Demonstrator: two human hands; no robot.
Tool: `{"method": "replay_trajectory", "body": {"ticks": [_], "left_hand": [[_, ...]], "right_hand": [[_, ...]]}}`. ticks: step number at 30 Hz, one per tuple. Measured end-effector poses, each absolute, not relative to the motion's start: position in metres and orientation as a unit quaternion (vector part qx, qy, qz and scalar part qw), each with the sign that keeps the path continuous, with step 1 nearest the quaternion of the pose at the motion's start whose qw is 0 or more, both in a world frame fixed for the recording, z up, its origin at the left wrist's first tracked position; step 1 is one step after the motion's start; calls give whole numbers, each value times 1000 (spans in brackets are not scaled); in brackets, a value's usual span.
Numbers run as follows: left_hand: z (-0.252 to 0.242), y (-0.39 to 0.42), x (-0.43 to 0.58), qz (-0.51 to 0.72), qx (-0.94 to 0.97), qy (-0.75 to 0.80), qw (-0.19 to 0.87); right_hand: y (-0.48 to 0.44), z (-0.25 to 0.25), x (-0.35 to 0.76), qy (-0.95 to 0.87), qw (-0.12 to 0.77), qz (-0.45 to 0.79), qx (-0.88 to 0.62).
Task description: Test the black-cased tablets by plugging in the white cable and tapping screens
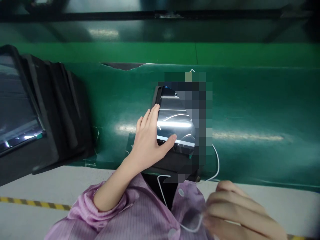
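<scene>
A screen device that looks like a tablet (175, 115) lies face up in a black foam tray (172, 161) on the green bench; bright light streaks reflect off its glass. My left hand (148, 141) rests along its left edge, fingers stretched out and thumb on the lower part of the screen. At the lower right, my right hand (240, 210) is raised close to the camera and blurred, with bent fingers pinching a white cable (195, 230). Pixel blocks hide the device's right side.
Black foam trays (60, 110) are stacked at the left, the front one holding a large dark screen (17, 103). The green bench mat (257, 110) has a torn back edge. A yellow-black floor stripe (35, 202) shows below, and a dark rail (225, 14) crosses the top.
</scene>
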State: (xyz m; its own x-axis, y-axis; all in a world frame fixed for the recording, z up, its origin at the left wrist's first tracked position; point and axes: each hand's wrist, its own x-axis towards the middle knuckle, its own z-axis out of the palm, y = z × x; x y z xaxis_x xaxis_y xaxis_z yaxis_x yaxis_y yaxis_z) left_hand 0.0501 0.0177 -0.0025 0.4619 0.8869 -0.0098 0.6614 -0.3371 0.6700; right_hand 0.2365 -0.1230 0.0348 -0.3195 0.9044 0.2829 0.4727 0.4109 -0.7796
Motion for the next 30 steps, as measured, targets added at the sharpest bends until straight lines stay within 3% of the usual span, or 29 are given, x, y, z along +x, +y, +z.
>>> {"method": "replay_trajectory", "body": {"ticks": [7,13,17,21,27,30], "left_hand": [[-6,16,50,197,792,486,313],[-9,5,46,194,797,489,297],[-13,-4,41,174,805,489,286],[-18,-8,40,160,816,489,266],[-25,-6,42,160,829,485,228],[-29,-6,42,167,831,483,219]], "right_hand": [[-126,16,219,-814,206,358,-408],[-100,55,273,-787,145,435,-413],[-22,73,309,-747,206,465,-428],[72,47,307,-592,377,295,-649],[140,4,286,-425,408,493,-640],[142,-1,285,-415,424,521,-614]]}}
